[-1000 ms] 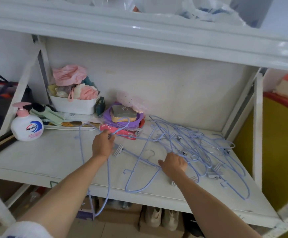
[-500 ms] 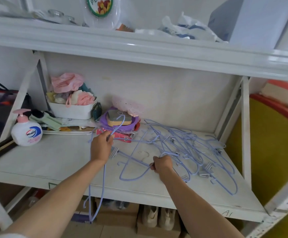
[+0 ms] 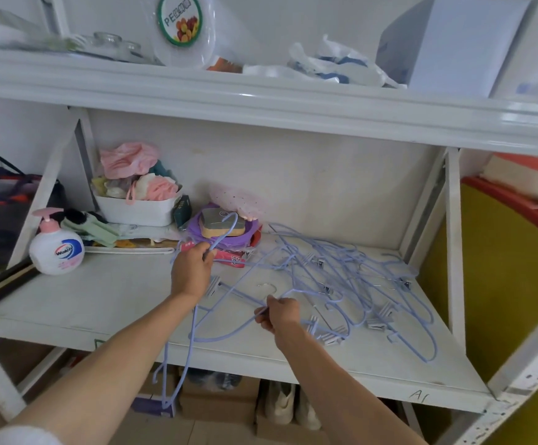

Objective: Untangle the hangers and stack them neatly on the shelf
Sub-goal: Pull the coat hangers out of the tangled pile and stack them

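Observation:
A tangle of light-blue wire hangers with clips sprawls over the right half of the white shelf. My left hand grips one blue hanger by its neck; its hook points up toward the back and its body hangs down past the shelf's front edge. My right hand is closed on the wire of another hanger lying at the left edge of the tangle, near a small silver hook.
At the back left stand a white soap pump bottle, a white basket of cloths and a purple round box topped with a sponge. An upper shelf overhangs. Shoes and boxes sit below the shelf.
My right hand has drawn back toward the front edge, pulling its hanger with it. My left hand has lifted its hanger slightly. The view has tilted upward.

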